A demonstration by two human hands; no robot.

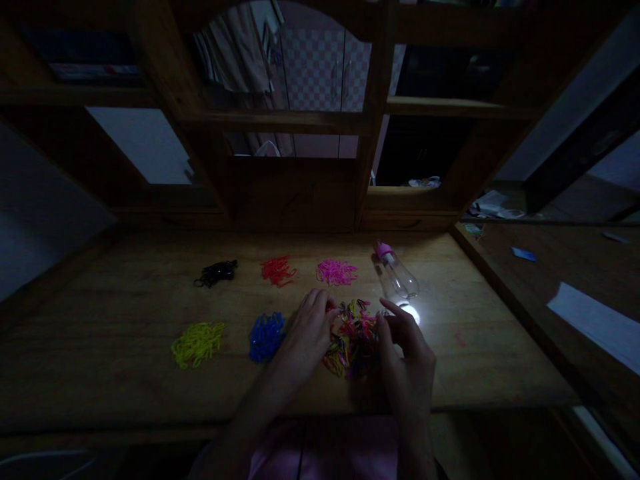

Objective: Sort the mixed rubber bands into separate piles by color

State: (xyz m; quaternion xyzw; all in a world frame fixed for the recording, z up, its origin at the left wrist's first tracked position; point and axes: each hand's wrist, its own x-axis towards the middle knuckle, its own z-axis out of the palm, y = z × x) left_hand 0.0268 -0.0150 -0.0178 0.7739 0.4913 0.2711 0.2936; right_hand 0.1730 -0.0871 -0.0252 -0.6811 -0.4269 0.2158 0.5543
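Note:
A mixed pile of small coloured loops (353, 343) lies on the wooden desk between my hands. They look like rubber bands or paper clips; the dim light does not show which. My left hand (313, 327) is at the pile's left edge, fingers drawn together by a reddish bit; what they hold is not clear. Over the right edge, my right hand (410, 353) has its thumb and index finger apart. Sorted heaps of loops lie around: blue (267, 337) beside my left wrist, yellow (198, 344), black (217, 273), red (277, 270) and pink (337, 272).
A clear bottle with a pink top (399, 272) lies behind my right hand, near a bright light spot. Wooden shelving (293, 193) rises at the desk's back. On the right, a lower surface holds a white sheet (597, 323) and a blue card (523, 254).

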